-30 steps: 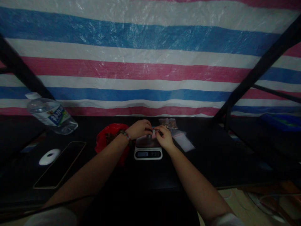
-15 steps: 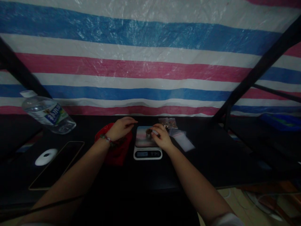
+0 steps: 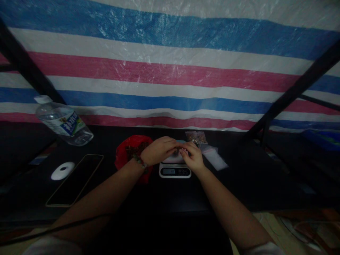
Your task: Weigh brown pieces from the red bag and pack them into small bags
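A white digital kitchen scale [image 3: 164, 175] with a lit display lies in front of me. My left hand [image 3: 159, 151], a beaded bracelet at its wrist, reaches over the scale plate with fingers pinched together; whatever they hold is too small to make out. Meeting it there is my right hand [image 3: 193, 156], its fingers closed around a small cup that is now mostly hidden behind the fingers. To the left, partly under my left wrist, an open red bag [image 3: 120, 161] holds dark reddish-brown dried pieces [image 3: 130, 151].
Small zip bags with brown bits [image 3: 199, 137] and whitish empty-looking zip bags [image 3: 215, 158] lie right of the scale. A phone [image 3: 75, 180], a white rounded device [image 3: 62, 171] and a water bottle [image 3: 66, 122] stand left. Striped sheeting [image 3: 164, 83] hangs behind the black table [image 3: 244, 177].
My left hand has moved right from above the red bag to over the scale, uncovering the bag's contents. My right hand stays by the small cup. The view has shifted slightly.
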### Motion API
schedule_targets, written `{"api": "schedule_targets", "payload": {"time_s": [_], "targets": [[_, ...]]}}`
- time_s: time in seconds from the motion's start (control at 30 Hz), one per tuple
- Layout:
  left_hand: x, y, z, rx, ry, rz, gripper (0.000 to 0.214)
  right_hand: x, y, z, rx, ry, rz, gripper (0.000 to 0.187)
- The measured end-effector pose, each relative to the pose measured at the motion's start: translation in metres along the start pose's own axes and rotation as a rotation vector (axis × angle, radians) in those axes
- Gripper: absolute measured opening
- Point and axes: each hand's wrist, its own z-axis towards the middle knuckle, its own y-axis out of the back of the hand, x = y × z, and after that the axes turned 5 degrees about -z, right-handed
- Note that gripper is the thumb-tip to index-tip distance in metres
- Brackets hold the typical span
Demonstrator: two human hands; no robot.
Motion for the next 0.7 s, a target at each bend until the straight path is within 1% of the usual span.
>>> {"api": "schedule_targets", "payload": {"time_s": [0.07, 0.17, 0.27, 0.33, 0.4, 0.53, 0.6, 0.7], "targets": [[-0.006, -0.003, 0.006, -0.012, -0.015, -0.002, 0.021, 0.002, -0.003, -0.002, 0.005, -0.035, 0.050, 0.015], [-0.007, -0.005, 0.012, -0.016, -0.022, -0.007, 0.019, -0.001, -0.005, -0.004, -0.014, -0.111, 0.099, 0.016], [-0.003, -0.007, 0.013, -0.017, -0.017, -0.032, 0.020, -0.008, -0.004, -0.003, -0.027, -0.159, 0.120, 0.018], [0.003, -0.007, 0.011, -0.032, 0.013, -0.033, 0.022, -0.014, -0.004, -0.001, -0.054, -0.192, 0.123, 0.018], [0.011, -0.010, 0.008, -0.012, 0.054, -0.001, 0.028, -0.019, -0.004, 0.001, -0.080, -0.208, 0.117, 0.017], [0.024, -0.020, 0.001, 0.106, 0.135, 0.040, 0.042, -0.030, -0.007, 0.003, -0.071, -0.214, 0.071, 0.011], [0.027, -0.027, -0.001, 0.098, 0.181, 0.027, 0.052, -0.033, -0.008, 0.002, -0.045, -0.215, 0.047, 0.006], [0.027, -0.033, 0.001, 0.042, 0.234, 0.022, 0.069, -0.034, -0.007, 0.003, 0.006, -0.178, 0.019, 0.005]]}}
